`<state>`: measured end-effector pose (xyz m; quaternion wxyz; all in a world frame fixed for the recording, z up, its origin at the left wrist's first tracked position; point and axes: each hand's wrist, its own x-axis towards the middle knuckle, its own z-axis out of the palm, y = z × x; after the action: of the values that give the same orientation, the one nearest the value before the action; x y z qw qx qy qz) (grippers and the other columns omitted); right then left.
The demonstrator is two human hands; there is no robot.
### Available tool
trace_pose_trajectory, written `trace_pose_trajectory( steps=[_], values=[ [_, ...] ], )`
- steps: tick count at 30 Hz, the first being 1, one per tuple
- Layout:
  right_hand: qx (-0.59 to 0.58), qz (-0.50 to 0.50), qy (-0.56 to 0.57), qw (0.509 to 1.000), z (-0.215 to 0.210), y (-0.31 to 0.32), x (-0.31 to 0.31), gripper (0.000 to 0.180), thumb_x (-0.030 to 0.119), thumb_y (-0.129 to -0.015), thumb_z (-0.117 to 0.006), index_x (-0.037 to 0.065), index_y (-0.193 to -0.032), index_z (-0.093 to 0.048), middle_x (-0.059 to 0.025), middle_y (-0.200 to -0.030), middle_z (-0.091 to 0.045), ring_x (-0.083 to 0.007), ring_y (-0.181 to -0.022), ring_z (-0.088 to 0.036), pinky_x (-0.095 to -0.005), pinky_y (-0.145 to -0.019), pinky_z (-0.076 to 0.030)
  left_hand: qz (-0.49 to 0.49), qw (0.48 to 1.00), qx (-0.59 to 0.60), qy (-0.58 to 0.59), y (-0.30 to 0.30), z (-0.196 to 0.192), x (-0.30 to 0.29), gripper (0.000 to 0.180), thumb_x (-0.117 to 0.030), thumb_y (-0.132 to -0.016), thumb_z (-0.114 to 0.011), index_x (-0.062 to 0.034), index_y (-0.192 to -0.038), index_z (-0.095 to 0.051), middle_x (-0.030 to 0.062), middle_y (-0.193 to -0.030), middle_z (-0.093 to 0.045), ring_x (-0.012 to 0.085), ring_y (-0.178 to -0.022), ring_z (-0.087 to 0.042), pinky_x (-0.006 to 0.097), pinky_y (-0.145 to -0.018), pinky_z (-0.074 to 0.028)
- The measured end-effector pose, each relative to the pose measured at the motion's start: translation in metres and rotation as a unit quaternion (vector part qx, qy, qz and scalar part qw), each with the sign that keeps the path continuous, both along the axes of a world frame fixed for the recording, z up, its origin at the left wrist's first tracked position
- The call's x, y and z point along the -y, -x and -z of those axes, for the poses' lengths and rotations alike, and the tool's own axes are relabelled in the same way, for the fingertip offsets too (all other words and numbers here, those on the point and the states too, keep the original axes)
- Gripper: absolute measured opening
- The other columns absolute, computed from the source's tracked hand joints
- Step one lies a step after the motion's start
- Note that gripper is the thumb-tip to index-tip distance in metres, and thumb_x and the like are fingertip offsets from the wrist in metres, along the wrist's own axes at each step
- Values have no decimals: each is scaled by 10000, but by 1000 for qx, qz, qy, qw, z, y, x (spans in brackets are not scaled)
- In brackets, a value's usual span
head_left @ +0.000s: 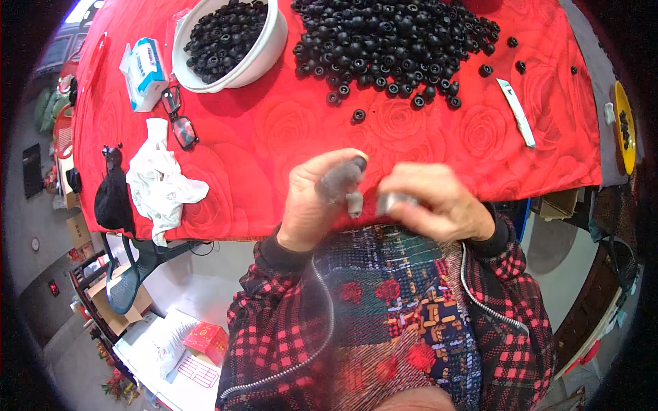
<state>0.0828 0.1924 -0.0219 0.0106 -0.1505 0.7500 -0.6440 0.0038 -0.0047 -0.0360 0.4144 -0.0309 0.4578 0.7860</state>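
Observation:
My left hand (307,195) is closed above the near edge of the red-covered table, its thumb over a small black round piece (358,164) like those heaped on the table. Dark grey coverings or stains show on its fingers. To its right, my right hand (439,202) is blurred by motion, with its fingers curled around a small silvery-grey thing (396,201) whose kind I cannot make out. A gap separates the two hands. Beyond them lies a large heap of black round pieces (391,48), hollow in the middle, with one loose piece (358,116) nearer to me.
A white bowl (274,51) of black pieces stands at the far left. Near it are a tissue pack (145,75), eyeglasses (181,127), a white cloth (161,181) and a black mask-like item (113,195). A thin white strip (515,113) lies right; a yellow plate (622,103) is beyond.

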Motion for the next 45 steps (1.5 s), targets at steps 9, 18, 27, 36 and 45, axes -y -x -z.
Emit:
trace_pose_trajectory(
  steps=[9,18,27,36,45],
  values=[
    [181,126,165,961,-16,7,18,172,135,-846,-672,18,-940,-588,22,-773,-520,-43,-725,-479,-229,-621,-403,20,994,-107,17,-8,-13,1,174,-34,-870,-625,11,-1037,-647,54,-847,-645,94,-656,-597,212,-529,-481],
    [302,62,347,886,-15,9,28,123,136,-884,-638,47,-906,-556,71,-824,-493,-18,-774,-457,-191,-658,-379,41,978,-203,17,-16,-8,14,199,31,-862,-579,-10,-1046,-642,43,-909,-642,99,-743,-607,222,-614,-494],
    [254,113,269,922,-19,-5,36,138,135,-891,-623,26,-968,-591,52,-842,-546,-27,-769,-481,-192,-666,-389,4,972,-236,4,-20,-8,18,250,71,-797,-624,-6,-1033,-650,60,-950,-651,135,-853,-621,255,-716,-518],
    [60,210,-17,976,-21,-4,48,192,92,-790,-707,27,-938,-604,-66,-790,-616,-113,-718,-611,-274,-600,-472,-26,961,-276,28,-20,-11,12,198,35,-836,-604,6,-1029,-636,61,-886,-651,133,-788,-622,260,-660,-506],
    [-150,61,-100,982,-14,4,29,348,15,-641,-736,18,-978,-648,-85,-681,-582,-225,-565,-566,-335,-494,-421,232,970,-57,39,-6,-7,23,92,-44,-883,-588,-1,-950,-633,1,-760,-604,47,-606,-548,181,-488,-420]
  ],
)
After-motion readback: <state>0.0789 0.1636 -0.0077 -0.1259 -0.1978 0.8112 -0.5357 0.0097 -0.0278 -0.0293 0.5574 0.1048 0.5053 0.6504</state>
